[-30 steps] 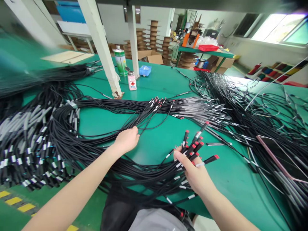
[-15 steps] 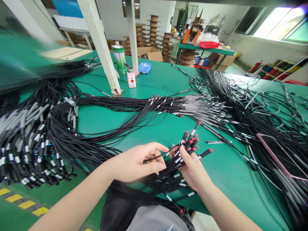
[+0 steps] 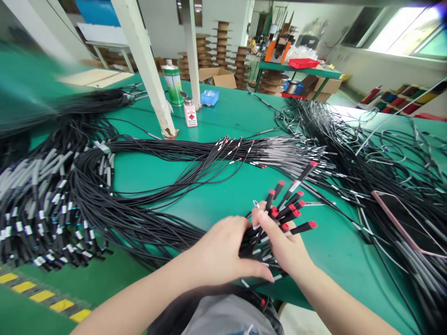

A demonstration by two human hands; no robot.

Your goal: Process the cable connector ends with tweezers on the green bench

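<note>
My right hand [image 3: 284, 242] is closed round a bundle of black cables with red-tipped ends [image 3: 291, 211], which fan up and to the right above the fingers. A small shiny piece [image 3: 256, 204] shows at its fingertips; what it is I cannot make out. My left hand [image 3: 223, 253] curves round the same cables just below, its thumb stretched out in front and its fingertips hidden behind them. White labels mark the cables between the hands. Their black lengths [image 3: 167, 232] run left across the green table [image 3: 209, 200] to a large heap of labelled cable ends [image 3: 45, 209].
A long cable bundle [image 3: 164, 149] crosses the table, with more red-tipped ends on top. Tangled cables [image 3: 384, 186] and a pink-edged phone [image 3: 412, 223] lie at right. Behind are a pink-and-white bottle [image 3: 190, 114], a green can [image 3: 172, 83], a blue tray [image 3: 210, 97] and white posts [image 3: 145, 70].
My left hand has gone from a single cable to round the bundle, moving right and down. The red-tipped ends in my right hand have risen and shifted right.
</note>
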